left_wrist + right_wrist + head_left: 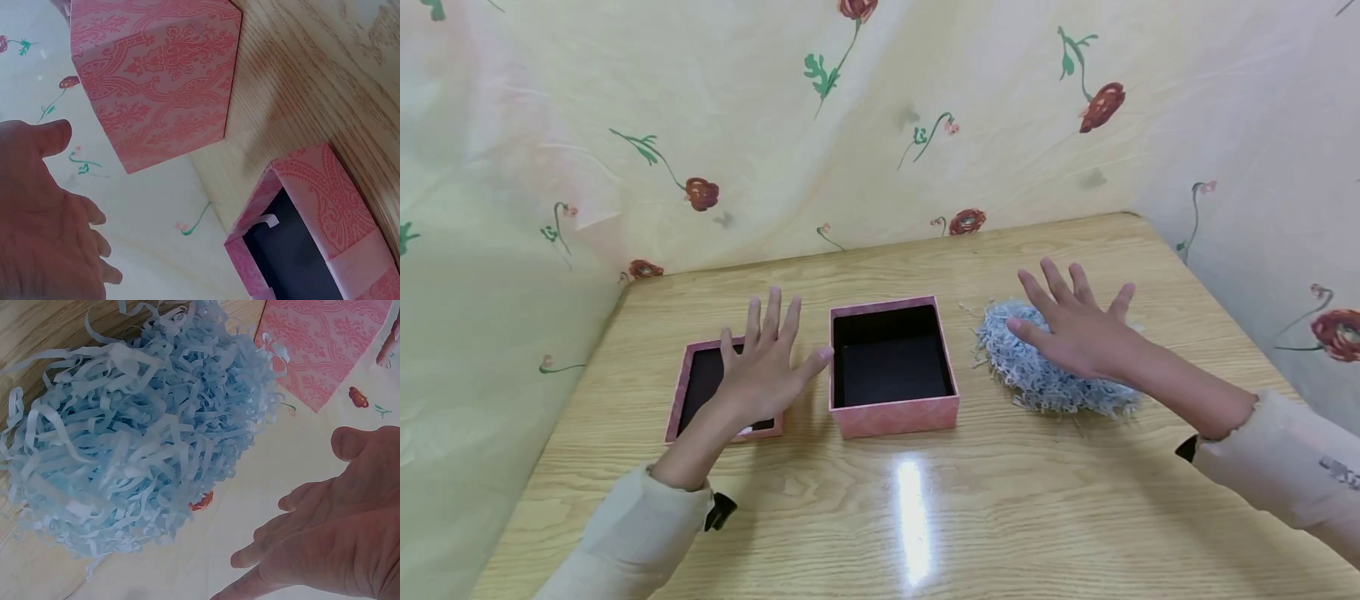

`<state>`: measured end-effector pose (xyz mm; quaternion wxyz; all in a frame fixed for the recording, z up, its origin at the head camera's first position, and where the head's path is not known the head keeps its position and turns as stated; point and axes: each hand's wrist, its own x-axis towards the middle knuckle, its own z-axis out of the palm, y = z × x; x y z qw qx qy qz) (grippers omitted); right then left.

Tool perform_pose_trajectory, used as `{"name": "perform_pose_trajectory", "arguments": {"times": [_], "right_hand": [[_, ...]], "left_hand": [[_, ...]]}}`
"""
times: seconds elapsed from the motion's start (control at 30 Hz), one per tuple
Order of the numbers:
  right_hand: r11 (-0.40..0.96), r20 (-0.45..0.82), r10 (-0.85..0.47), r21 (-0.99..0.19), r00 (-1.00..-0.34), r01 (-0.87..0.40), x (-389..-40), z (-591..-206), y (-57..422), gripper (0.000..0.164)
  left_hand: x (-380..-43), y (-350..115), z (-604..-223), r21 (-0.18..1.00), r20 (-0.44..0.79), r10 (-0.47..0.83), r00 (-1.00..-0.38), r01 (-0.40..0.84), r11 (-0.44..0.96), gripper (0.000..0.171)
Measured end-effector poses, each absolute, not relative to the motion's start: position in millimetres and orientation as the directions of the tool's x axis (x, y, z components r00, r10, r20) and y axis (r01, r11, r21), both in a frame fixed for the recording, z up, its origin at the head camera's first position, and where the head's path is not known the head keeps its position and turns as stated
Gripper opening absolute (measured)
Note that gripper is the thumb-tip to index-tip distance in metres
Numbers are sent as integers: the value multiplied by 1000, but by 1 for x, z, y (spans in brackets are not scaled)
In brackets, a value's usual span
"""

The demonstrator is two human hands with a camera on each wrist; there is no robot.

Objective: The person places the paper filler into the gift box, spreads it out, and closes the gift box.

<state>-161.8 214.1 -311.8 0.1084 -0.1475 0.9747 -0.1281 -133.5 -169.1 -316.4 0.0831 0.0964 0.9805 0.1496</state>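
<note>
An open pink box [895, 415] with a black inside stands upright in the middle of the table; its patterned side [162, 81] shows large in the left wrist view. To its left lies the pink box lid [678, 400], inner side up, with a small white ribbon [269, 219] at its edge. My left hand [762, 379] hovers over the lid, fingers spread and holding nothing. A heap of pale blue shredded paper [1037, 379] lies right of the box. Above that heap my right hand [1078, 329] is spread wide, also holding nothing, its palm apart from the paper in the right wrist view.
The wooden table [835, 517] reaches a cream curtain [760, 125] with red flowers at the back and sides. A few loose paper shreds [967, 308] lie between box and heap. A bright light reflection falls on the table in front of the box.
</note>
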Motion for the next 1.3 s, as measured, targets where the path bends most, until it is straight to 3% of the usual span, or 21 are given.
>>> {"name": "perform_pose_trajectory", "arguments": {"times": [1.07, 1.3], "right_hand": [[947, -220, -213, -286, -952, -146, -186, -313, 248, 90], [958, -235, -180, -264, -955, -116, -189, -315, 253, 95]], "left_hand": [[-119, -157, -321, 447, -128, 232, -964, 153, 881, 87], [-114, -152, -323, 525, -101, 225, -969, 140, 840, 91]]}}
